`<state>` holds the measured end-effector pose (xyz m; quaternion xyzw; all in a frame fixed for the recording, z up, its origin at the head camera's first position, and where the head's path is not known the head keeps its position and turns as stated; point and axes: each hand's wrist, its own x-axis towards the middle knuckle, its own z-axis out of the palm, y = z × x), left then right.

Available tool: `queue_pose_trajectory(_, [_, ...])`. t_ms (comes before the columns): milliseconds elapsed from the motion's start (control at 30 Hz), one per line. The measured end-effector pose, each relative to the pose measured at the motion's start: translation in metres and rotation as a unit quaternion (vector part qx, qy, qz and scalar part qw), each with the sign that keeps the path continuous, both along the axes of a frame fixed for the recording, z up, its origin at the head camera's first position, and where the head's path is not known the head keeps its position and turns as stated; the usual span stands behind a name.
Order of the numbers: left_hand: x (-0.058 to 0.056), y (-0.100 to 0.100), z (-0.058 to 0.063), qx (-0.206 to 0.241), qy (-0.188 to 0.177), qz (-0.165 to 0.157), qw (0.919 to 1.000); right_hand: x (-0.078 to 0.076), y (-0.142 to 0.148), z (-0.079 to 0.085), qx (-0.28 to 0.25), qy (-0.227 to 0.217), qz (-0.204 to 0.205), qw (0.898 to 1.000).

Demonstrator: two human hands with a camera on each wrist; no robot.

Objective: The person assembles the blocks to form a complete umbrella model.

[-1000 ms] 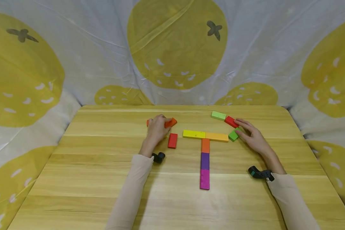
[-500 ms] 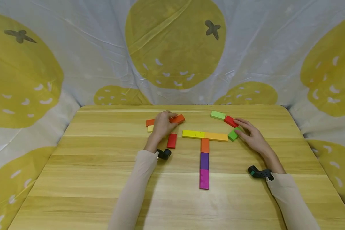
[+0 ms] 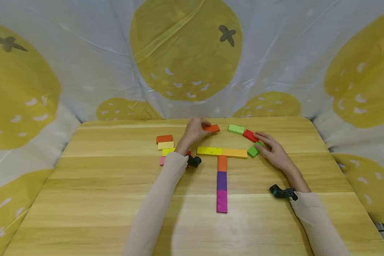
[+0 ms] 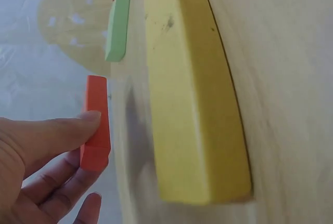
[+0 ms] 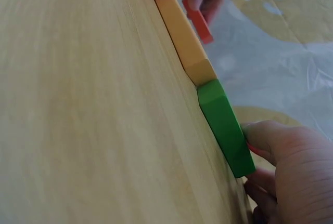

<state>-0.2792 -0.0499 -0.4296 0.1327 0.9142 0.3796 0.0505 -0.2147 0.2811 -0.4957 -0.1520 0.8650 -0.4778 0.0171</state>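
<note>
My left hand (image 3: 193, 134) pinches an orange-red block (image 3: 213, 128) between thumb and fingers, left of a light green block (image 3: 236, 129). In the left wrist view this block (image 4: 97, 94) appears raised off the table. My right hand (image 3: 276, 154) rests at the right, its fingers extended, touching a red block (image 3: 249, 135) and with the thumb against a green block (image 3: 253, 150). The light green, red and green blocks form a bent line. It meets a T of yellow (image 3: 209, 151), light orange (image 3: 234, 153), orange (image 3: 222, 163), purple (image 3: 222, 181) and magenta (image 3: 222, 201) blocks.
Left of the T lie another orange-red block (image 3: 164, 139), a pale yellow one (image 3: 165, 145), a yellow one (image 3: 168, 152) and a pink one (image 3: 161, 161), partly behind my left sleeve. A red block is mostly hidden by the left wrist. A patterned cloth (image 3: 185, 53) hangs behind the wooden table (image 3: 92, 199).
My left hand has carried the orange-red block rightward, toward the light green block, uncovering the blocks at left. My right hand stays at the red and green blocks. The head view has shifted slightly.
</note>
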Motion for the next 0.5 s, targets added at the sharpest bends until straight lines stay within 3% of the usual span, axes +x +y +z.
queue_pose_trajectory(367, [-0.015,0.014,-0.011,0.076,-0.062,0.012,0.9951,0.0,-0.001,-0.003,0.004,-0.004,-0.007,1.0])
queue_pose_trajectory(500, [-0.023,0.02,-0.012,0.055,-0.057,0.007,0.9968,-0.001,0.001,-0.002,0.005,-0.001,-0.009,1.0])
